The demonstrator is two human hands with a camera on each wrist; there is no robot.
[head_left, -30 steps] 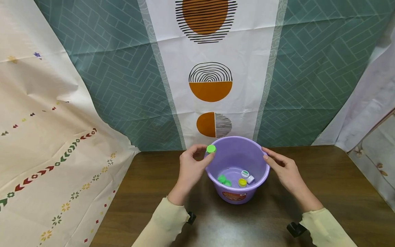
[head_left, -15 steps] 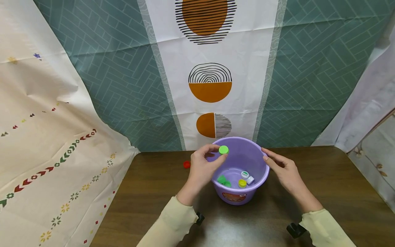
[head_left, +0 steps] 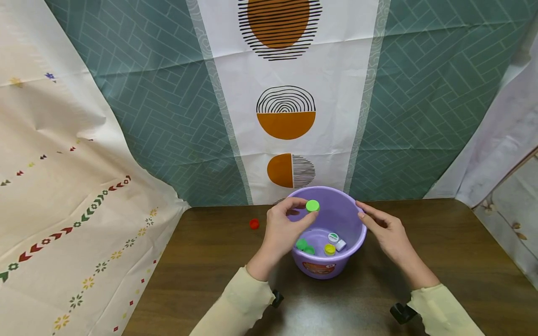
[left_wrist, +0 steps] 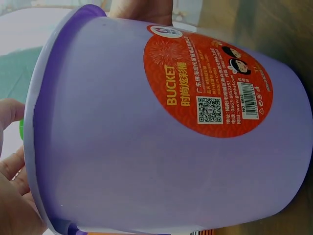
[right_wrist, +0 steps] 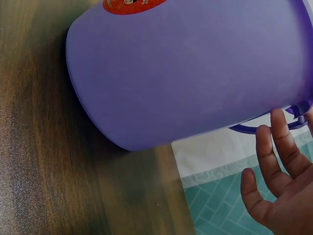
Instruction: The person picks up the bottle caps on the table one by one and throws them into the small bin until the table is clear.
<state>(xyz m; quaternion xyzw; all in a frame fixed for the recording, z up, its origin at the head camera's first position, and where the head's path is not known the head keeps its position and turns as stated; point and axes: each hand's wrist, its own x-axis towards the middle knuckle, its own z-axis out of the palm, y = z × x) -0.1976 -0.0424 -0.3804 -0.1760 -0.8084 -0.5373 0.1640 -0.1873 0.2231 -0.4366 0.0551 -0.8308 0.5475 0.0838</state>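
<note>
A purple plastic bucket (head_left: 336,207) stands upright on the wooden table. Over its left rim my left hand (head_left: 283,228) pinches a bright green bottle cap (head_left: 312,206) between thumb and fingers, above the opening. At the right rim my right hand (head_left: 386,233) holds the bucket edge, its fingers against the outer wall in the right wrist view. Inside, on the bucket floor, lie green caps (head_left: 301,243), a yellow cap (head_left: 329,249), a white cap with a green centre (head_left: 333,238) and another white cap (head_left: 340,244). In the left wrist view the bucket wall hides most of the left hand.
A red cap (head_left: 254,224) lies on the table (head_left: 201,261) left of the bucket. Behind the table hangs a green and white patterned cloth (head_left: 168,116). A cream cloth (head_left: 84,186) drapes down the left side. The bucket's handle (right_wrist: 244,129) shows by the right fingers.
My left hand has carried the green cap rightward from the left rim to over the bucket opening, bringing the red cap on the table into sight. The right hand has stayed at the rim.
</note>
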